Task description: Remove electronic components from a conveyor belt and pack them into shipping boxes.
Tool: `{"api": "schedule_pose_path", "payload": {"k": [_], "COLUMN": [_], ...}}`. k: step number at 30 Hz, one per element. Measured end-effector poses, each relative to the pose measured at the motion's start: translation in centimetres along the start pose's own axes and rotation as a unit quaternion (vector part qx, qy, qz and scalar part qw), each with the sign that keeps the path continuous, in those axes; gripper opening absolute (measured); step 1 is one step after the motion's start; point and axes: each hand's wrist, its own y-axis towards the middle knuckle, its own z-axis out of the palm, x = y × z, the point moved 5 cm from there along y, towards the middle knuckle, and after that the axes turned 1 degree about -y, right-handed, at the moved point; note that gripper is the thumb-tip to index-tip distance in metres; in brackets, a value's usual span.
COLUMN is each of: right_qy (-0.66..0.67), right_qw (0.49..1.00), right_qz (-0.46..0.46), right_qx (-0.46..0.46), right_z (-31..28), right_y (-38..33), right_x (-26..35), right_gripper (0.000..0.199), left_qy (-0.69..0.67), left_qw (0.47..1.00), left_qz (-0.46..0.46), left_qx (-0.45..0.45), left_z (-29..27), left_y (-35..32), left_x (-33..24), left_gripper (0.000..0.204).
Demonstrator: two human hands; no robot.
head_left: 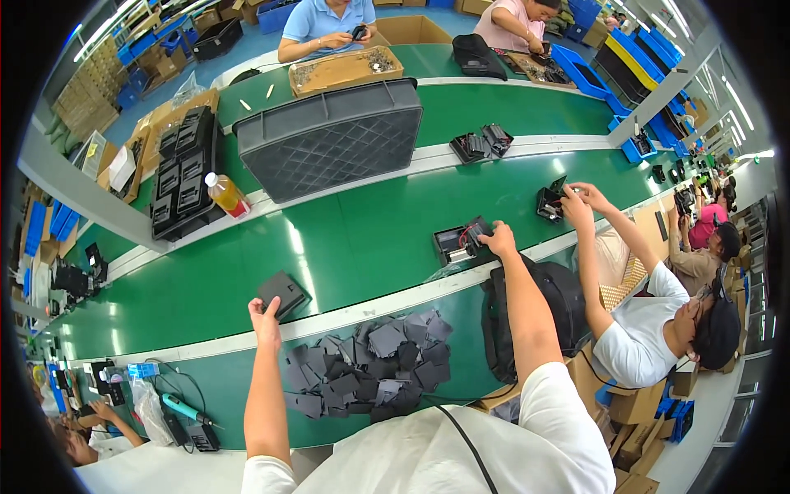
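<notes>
My left hand [266,319] is closed on the near left edge of a closed, dark plastic box [283,295] on the green belt. Stretched out to the right, my right hand [499,240] grips the right side of an open black plastic case [449,245]. Red wires and a silvery metal part show inside that case; my fingers hide some of its right side. Between my forearms, a heap of flat dark grey plastic pieces [387,362] lies on the near worktop.
A large grey crate [329,140] stands tilted beyond the belt, beside a bottle [226,196] and stacked black trays [185,173]. A black backpack [543,309] lies under my right forearm. To my right, a co-worker's hands [580,202] handle another black case. An electric screwdriver [185,407] lies left.
</notes>
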Motion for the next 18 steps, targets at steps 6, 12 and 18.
{"api": "schedule_pose_path", "payload": {"k": [6, 12, 18], "right_qy": [0.094, 0.136, 0.004], "right_qw": [0.991, 0.978, 0.970], "right_qz": [0.008, -0.125, -0.198], "right_qx": [0.090, -0.093, -0.141], "right_z": [-0.1, -1.2, 3.6], "right_y": [-1.1, -6.2, -12.7], "right_x": [1.0, 7.5, 15.9], "right_gripper": [0.051, 0.033, 0.044], "left_qy": [0.342, 0.452, 0.350], "left_qw": [0.935, 0.879, 0.924], "left_qz": [0.050, 0.139, 0.142], "left_qx": [-0.086, -0.064, 0.058], "left_z": [-1.9, -0.9, 4.6], "left_y": [0.9, -3.3, -10.5], "left_x": [-1.8, -4.1, -3.1], "left_gripper": [0.034, 0.035, 0.033]}}
